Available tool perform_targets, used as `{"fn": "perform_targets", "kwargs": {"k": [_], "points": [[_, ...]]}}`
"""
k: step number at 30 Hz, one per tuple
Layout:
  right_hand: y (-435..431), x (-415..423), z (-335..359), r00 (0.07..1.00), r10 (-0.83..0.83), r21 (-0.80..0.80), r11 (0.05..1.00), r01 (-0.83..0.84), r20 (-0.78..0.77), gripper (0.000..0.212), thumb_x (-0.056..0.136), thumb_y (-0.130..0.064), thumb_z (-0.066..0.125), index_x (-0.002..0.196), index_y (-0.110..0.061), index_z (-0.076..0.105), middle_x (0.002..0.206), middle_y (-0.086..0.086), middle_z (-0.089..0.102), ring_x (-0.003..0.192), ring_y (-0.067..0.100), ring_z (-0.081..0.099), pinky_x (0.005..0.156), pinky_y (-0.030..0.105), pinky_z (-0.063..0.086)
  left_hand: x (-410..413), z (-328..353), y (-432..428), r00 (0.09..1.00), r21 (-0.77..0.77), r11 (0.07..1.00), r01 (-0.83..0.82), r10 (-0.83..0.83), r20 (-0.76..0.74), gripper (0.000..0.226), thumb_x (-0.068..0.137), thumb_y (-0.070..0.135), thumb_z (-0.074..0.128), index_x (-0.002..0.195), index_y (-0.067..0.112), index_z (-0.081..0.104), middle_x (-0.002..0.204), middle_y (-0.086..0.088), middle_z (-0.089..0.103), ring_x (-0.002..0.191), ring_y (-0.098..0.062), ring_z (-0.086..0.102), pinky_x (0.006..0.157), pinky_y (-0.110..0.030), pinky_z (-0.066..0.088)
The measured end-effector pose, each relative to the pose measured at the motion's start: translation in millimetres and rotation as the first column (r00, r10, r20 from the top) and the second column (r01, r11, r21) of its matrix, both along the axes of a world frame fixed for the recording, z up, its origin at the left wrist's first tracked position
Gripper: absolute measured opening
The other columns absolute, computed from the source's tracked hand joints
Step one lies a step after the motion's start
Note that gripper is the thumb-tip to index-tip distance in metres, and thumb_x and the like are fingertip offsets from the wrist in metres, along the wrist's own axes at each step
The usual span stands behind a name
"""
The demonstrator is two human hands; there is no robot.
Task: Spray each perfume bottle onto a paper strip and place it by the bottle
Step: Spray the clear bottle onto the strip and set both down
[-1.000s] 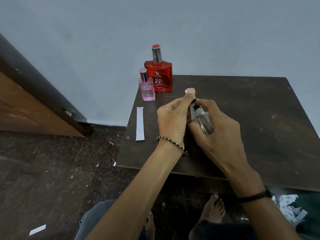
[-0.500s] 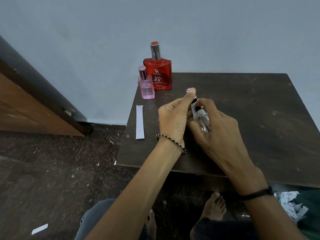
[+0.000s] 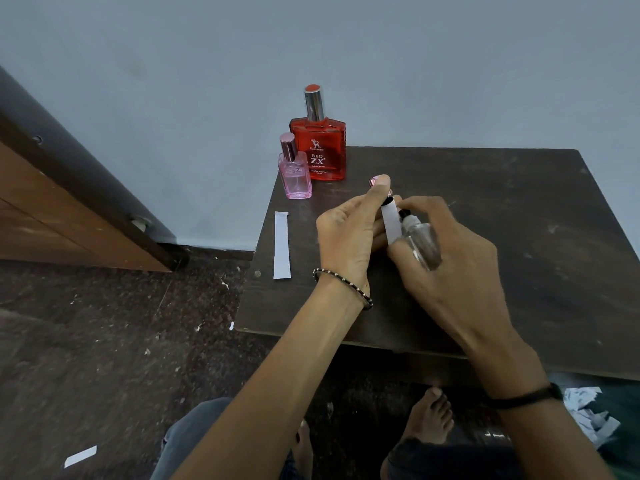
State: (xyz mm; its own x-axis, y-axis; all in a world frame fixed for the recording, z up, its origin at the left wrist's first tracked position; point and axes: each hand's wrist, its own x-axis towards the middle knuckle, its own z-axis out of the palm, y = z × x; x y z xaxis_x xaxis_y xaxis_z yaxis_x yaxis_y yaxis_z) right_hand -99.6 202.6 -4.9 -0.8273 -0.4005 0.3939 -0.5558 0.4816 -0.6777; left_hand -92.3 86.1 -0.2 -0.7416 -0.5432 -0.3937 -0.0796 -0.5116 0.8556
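Clear bottle (image 3: 420,242) in right hand (image 3: 446,258)

Both arms reached to the middle of the frame, the left hand (image 3: 349,233) and right hand (image 3: 450,258) curled shut, fingertips touching.

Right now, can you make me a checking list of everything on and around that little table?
Surface: dark wooden table, scuffed and scratched.
Job's things: red perfume bottle and small pink bottle upright, capped, at the far left corner; paper strip flat near the pink bottle; clear bottle and a second strip held above the table.
Clutter: paper scraps on the floor at right, one loose strip on the floor at left.
Grips: left hand pinches the held strip; right hand wraps the clear bottle.
Cables: nothing seen.
Surroundings: blue-grey wall, wooden door, speckled dark floor.
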Motion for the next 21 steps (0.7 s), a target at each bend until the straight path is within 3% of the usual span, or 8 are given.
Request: {"fn": "perform_targets", "kwargs": {"k": [3, 7, 8, 12, 17, 21], "points": [[8.6, -0.2, 4.7, 0.996, -0.012, -0.115, 0.993, 0.022, 0.089, 0.034, 0.087, -0.022, 0.065, 0.121, -0.024, 0.06, 0.078, -0.019, 0.058, 0.072, -0.007, 0.059, 0.063, 0.004, 0.043, -0.1, -0.9, 0.2, 1.0, -0.007, 1.0, 0.014, -0.014, -0.009, 0.03, 0.086, 0.026, 0.076, 0.095, -0.002, 0.075, 0.092, -0.017, 0.078, 0.083, -0.023, 0.077, 0.079, -0.035, 0.062], [17.3, -3.7, 4.8, 0.993, -0.017, -0.175, 0.984, 0.038, 0.119, 0.028, 0.097, -0.024, 0.056, 0.124, -0.03, 0.06, 0.073, -0.007, 0.06, 0.065, 0.009, 0.058, 0.06, 0.021, 0.048, -0.4, -2.9, 1.0, 0.999, -0.058, 0.997, 0.041, -0.043, -0.025, 0.027, 0.087, 0.027, 0.075, 0.095, 0.002, 0.075, 0.095, -0.014, 0.079, 0.092, -0.021, 0.077, 0.089, -0.043, 0.06], [17.3, -4.1, 4.6, 0.994, -0.011, -0.174, 0.984, 0.03, 0.108, 0.027, 0.097, -0.023, 0.055, 0.124, -0.03, 0.06, 0.074, -0.01, 0.059, 0.067, 0.007, 0.059, 0.061, 0.019, 0.048, -0.5, -3.0, 1.8, 0.999, -0.071, 0.997, 0.044, -0.046, -0.028, 0.026, 0.087, 0.028, 0.075, 0.094, 0.003, 0.076, 0.095, -0.014, 0.079, 0.092, -0.022, 0.077, 0.089, -0.044, 0.06], [14.3, -4.4, 3.5, 0.996, 0.022, -0.117, 0.993, -0.012, 0.088, 0.036, 0.094, -0.016, 0.061, 0.127, -0.028, 0.061, 0.085, -0.021, 0.057, 0.079, -0.008, 0.057, 0.068, 0.002, 0.042, -2.5, -5.5, 5.6, 0.999, -0.148, 0.989, 0.026, -0.031, -0.032, 0.026, 0.084, 0.035, 0.077, 0.086, 0.009, 0.079, 0.089, -0.015, 0.078, 0.093, -0.033, 0.075, 0.089, -0.05, 0.059], [13.2, -6.2, -3.2, 0.998, -0.007, -0.063, 0.998, 0.01, 0.056, 0.034, 0.092, -0.02, 0.061, 0.125, -0.028, 0.059, 0.087, -0.019, 0.059, 0.085, 0.002, 0.059, 0.067, 0.007, 0.043, -5.4, -9.8, 9.5, 0.998, -0.239, 0.971, 0.017, -0.03, -0.052, 0.027, 0.082, 0.042, 0.076, 0.082, 0.015, 0.08, 0.088, -0.008, 0.079, 0.096, -0.03, 0.074, 0.094, -0.053, 0.055], [11.3, -8.3, -8.1, 1.0, -0.009, 0.037, 0.999, 0.008, 0.013, 0.035, 0.091, -0.023, 0.062, 0.126, -0.022, 0.056, 0.089, 0.001, 0.064, 0.075, 0.012, 0.059, 0.064, 0.015, 0.044, -6.5, -8.5, 14.5, 0.998, -0.215, 0.976, 0.028, -0.039, -0.045, 0.026, 0.084, 0.039, 0.076, 0.08, 0.014, 0.08, 0.088, -0.009, 0.079, 0.093, -0.026, 0.075, 0.091, -0.048, 0.058]]}}
